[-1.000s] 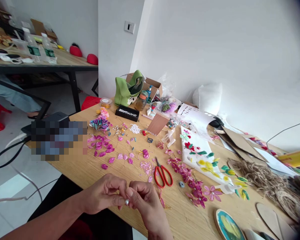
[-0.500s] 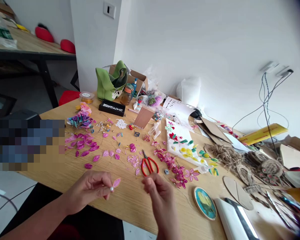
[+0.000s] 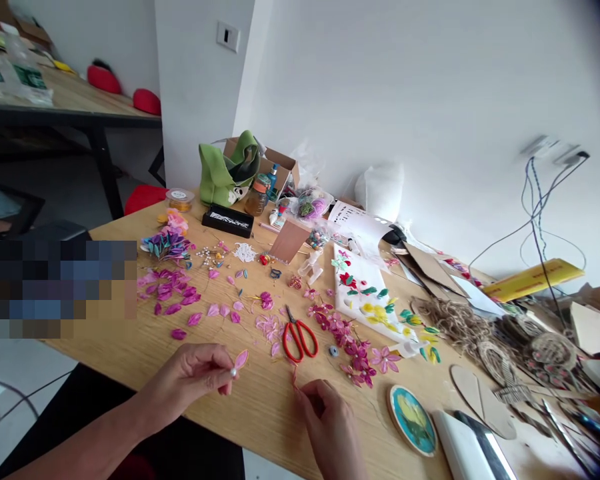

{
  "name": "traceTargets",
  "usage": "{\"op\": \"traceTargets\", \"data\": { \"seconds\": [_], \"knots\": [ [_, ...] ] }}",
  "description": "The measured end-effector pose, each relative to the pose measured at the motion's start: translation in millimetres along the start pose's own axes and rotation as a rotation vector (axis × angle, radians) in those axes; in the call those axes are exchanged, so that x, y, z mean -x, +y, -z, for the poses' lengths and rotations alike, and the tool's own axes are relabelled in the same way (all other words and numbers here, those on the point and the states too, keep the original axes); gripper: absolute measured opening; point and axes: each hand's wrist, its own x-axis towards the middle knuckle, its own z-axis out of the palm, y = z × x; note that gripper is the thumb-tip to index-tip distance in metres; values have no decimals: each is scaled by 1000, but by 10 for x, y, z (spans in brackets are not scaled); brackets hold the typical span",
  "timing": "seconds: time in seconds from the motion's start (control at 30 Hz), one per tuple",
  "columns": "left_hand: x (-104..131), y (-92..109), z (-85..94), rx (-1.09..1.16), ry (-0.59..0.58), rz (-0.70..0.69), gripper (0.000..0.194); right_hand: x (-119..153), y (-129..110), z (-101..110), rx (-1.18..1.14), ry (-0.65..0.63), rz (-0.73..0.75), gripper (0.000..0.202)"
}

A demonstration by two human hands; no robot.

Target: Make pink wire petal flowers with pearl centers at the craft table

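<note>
In the head view, the left hand [image 3: 200,373] is closed to a pinch, thumb against fingers, on the base of a gold-edged pink petal [image 3: 241,359], held up above the near part of the wooden counter [image 3: 263,413]. The petal's long axis runs upward and a little to the right, its pointed tip away from the fingers; a pearl bead [image 3: 234,373] sits at its lower end, right by the fingertips. The right hand [image 3: 327,417] is low on the counter, thumb and forefinger brought close together at the near end of a slender pinkish strip [image 3: 295,377] (perhaps another petal seen edge-on). Whether they grip it or only touch it, I cannot tell. That strip stands nearly lengthwise to the person, its far end near the handles of the red-handled scissors [image 3: 300,339]. The scissors' blades point away and slightly left, and a grey bobbin [image 3: 333,351] lies just to their right.

Half a second ago the right hand was higher, blurred, and overlapping the scissors' handles; now it is down at the strip, and the handles show whole. The petal leaned further to the right then, and is more upright now. A second ago both hands met around the pearl bead; they are now well apart, with the petal and bead in the left one alone.
</note>
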Motion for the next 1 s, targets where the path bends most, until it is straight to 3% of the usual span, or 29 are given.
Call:
{"op": "traceTargets", "data": {
  "seconds": [0.23,0.33,0.47,0.63,0.83,1.0],
  "knots": [
    [-30,-8,-121,42,45,-44,17,150,-312,93,-423,30,-75,37],
    [-36,-12,-195,10,77,-106,18,163,-534,-32,-757,-2,-106,37],
    [3,10,-247,-38,125,-173,17,68,-681,-320,-1078,-150,-85,32],
    [49,64,-243,-114,163,-221,18,-15,-712,-555,-1214,-191,-62,25],
    [37,44,-222,-175,212,-277,19,13,-876,-631,-1364,-108,-169,24],
    [32,62,-195,-184,244,-317,19,-8,-963,-687,-1437,-171,-175,23]
  ]
}}
